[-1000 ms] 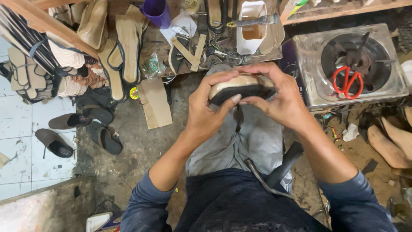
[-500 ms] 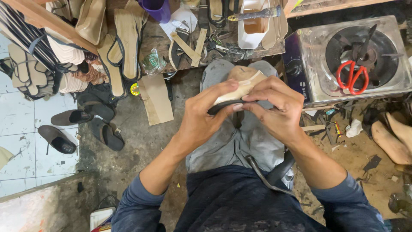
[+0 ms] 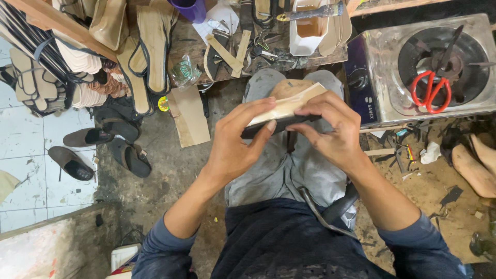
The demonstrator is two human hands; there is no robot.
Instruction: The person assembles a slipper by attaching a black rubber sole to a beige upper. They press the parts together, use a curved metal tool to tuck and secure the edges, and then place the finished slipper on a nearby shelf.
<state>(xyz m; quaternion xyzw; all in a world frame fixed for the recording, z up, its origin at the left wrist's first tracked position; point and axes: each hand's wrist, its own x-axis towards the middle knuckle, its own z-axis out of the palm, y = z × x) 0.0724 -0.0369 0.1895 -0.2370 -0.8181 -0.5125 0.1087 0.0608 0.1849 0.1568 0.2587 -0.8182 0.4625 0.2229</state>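
— Above the lap, what is held?
— A sandal sole (image 3: pixel 287 108), tan on top and black-edged, is gripped tilted by the left hand (image 3: pixel 235 142) and right hand (image 3: pixel 330 132), fingers closed around it.

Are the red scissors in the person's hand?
No, the red scissors lie on the stove, while both hands grip a shoe sole.

A dirty concrete floor (image 3: pixel 170 170) fills the middle, meeting white floor tiles (image 3: pixel 31 150) at nine o'clock, a cluttered wooden tabletop (image 3: pixel 206 46) at twelve, a metal gas stove (image 3: pixel 377 57) at two and scrap-strewn ground (image 3: pixel 413 175) at three, all evenly lit.
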